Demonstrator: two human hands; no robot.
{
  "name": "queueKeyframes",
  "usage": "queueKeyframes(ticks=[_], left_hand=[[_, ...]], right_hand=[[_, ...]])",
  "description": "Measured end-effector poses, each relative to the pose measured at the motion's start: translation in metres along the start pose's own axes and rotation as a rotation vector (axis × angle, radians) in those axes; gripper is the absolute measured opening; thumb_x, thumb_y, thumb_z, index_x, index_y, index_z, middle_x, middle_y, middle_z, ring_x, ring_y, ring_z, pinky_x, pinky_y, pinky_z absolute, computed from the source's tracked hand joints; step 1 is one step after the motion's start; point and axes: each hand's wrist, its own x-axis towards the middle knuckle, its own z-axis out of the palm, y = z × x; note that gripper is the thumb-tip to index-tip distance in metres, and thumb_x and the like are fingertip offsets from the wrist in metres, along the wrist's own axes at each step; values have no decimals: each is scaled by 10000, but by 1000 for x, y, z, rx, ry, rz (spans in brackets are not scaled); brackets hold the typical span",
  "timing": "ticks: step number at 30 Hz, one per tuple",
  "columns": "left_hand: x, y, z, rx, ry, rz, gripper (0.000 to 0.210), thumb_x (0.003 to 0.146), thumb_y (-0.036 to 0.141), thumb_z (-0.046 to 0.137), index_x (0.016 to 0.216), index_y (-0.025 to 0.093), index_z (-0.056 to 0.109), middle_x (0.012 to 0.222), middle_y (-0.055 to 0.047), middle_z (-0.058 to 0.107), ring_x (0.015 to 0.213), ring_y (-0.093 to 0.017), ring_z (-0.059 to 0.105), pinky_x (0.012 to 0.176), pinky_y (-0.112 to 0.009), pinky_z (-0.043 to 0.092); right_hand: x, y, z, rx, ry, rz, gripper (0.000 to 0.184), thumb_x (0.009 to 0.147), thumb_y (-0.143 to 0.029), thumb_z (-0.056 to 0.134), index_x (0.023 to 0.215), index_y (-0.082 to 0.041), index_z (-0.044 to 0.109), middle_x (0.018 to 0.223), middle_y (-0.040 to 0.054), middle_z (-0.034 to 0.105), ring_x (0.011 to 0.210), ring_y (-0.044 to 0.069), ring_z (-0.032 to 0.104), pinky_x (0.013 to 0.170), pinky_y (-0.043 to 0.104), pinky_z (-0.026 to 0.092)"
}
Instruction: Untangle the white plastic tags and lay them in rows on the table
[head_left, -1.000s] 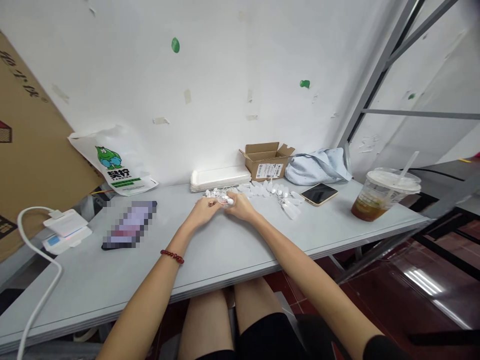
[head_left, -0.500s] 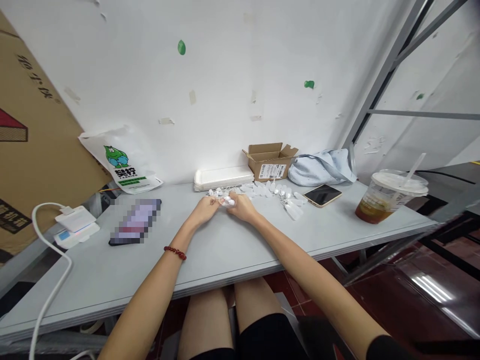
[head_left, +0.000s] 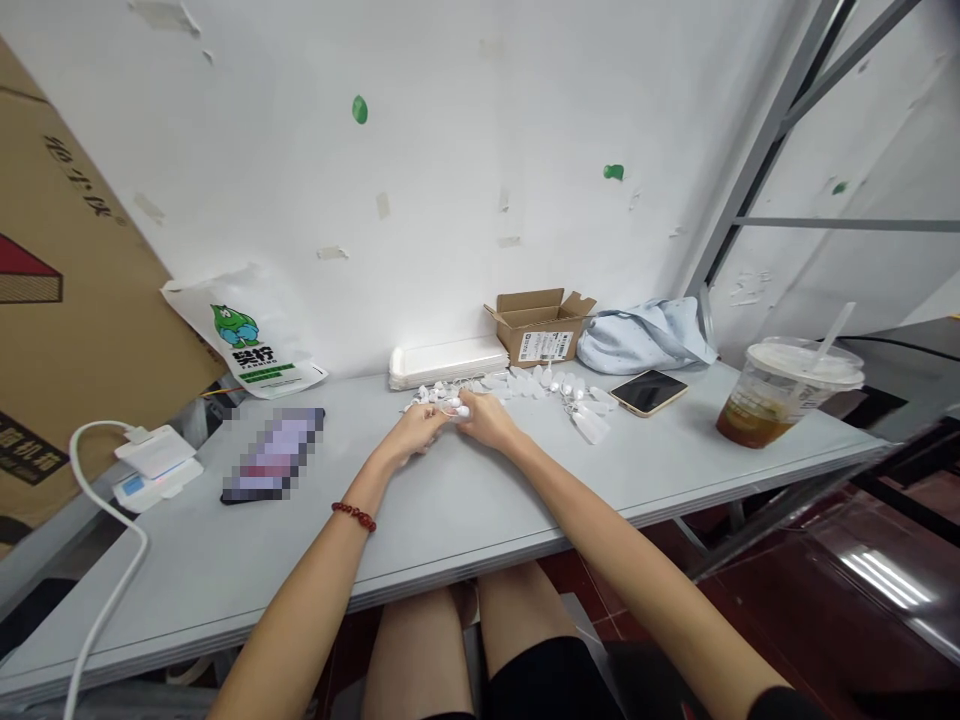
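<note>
Over the middle of the grey table, my left hand (head_left: 415,430) and my right hand (head_left: 486,420) are close together with fingers pinched. Between their fingertips are small white round-ended pieces (head_left: 460,409) with what looks like a thin cord; their exact kind is too small to make out. My right fingers close on the rounded ends, while my left fingers pinch at the cord side. Just beyond my hands lies a spread of similar white pieces and flat translucent tags (head_left: 592,424), partly hidden behind my fingers.
White trays (head_left: 450,362) are stacked against the wall beside an open cardboard box (head_left: 544,340) and a pale blue cloth bag (head_left: 645,335). A phone (head_left: 649,392) and a drink cup (head_left: 780,395) stand right; another phone (head_left: 277,455), a charger (head_left: 157,465) and a white bag (head_left: 244,335) left.
My left hand has drawn slightly back and down, exposing more of the white pieces between the hands. My right hand stays almost in place. The view has shifted a little.
</note>
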Motion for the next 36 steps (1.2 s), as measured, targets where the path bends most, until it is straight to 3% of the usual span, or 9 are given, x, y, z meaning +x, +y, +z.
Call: queueKeyframes(ticks=[4, 10, 16, 22, 30, 33, 36], left_hand=[[1, 2, 2, -26, -22, -82, 295, 866, 316, 544, 644, 188, 399, 470, 104, 270, 357, -22, 172, 362, -164, 93], [3, 7, 5, -135, 90, -286, 307, 936, 260, 395, 637, 187, 385, 426, 111, 247, 312, -13, 157, 334, -141, 81], [1, 10, 2, -270, 111, -315, 305, 884, 280, 496, 619, 197, 371, 410, 109, 263, 293, -6, 159, 320, -132, 84], [4, 11, -8, -378, 88, -385, 310, 878, 283, 485, 605, 202, 363, 383, 112, 253, 267, -10, 151, 292, -135, 84], [0, 14, -25, -667, 50, -223, 305, 913, 274, 461, 631, 157, 462, 387, 112, 253, 269, -15, 163, 259, -133, 156], [-4, 21, -24, -754, 6, -181, 257, 908, 243, 411, 706, 129, 521, 452, 65, 379, 297, -26, 261, 259, -129, 182], [-7, 25, -21, -752, 22, -124, 147, 848, 208, 472, 754, 123, 545, 560, 15, 491, 351, -36, 359, 266, -123, 194]], right_hand=[[0, -4, 1, -36, 9, 26, 188, 778, -185, 572, 965, -174, 561, 916, 77, 668, 787, 189, 582, 625, 244, 321], [-3, -15, 4, -213, -19, 41, 240, 859, -167, 483, 1092, -187, 537, 1038, 103, 621, 821, 199, 603, 643, 260, 378], [-5, -22, 4, -329, 0, -35, 301, 925, -124, 320, 1146, -190, 513, 1131, 146, 554, 835, 206, 611, 641, 274, 420], [-4, -19, -3, -275, 58, 16, 303, 895, -90, 352, 1121, -183, 530, 1147, 148, 537, 870, 211, 591, 671, 278, 422], [0, 0, 6, -4, 164, 77, 168, 785, -175, 535, 952, -182, 544, 948, 71, 590, 803, 198, 537, 673, 265, 380], [2, 1, 7, 53, 158, 91, 144, 763, -167, 545, 907, -184, 536, 891, 55, 595, 800, 192, 531, 663, 252, 363], [1, -1, 5, 60, 128, 117, 166, 754, -171, 561, 917, -186, 536, 921, 61, 610, 806, 191, 540, 648, 247, 348]])
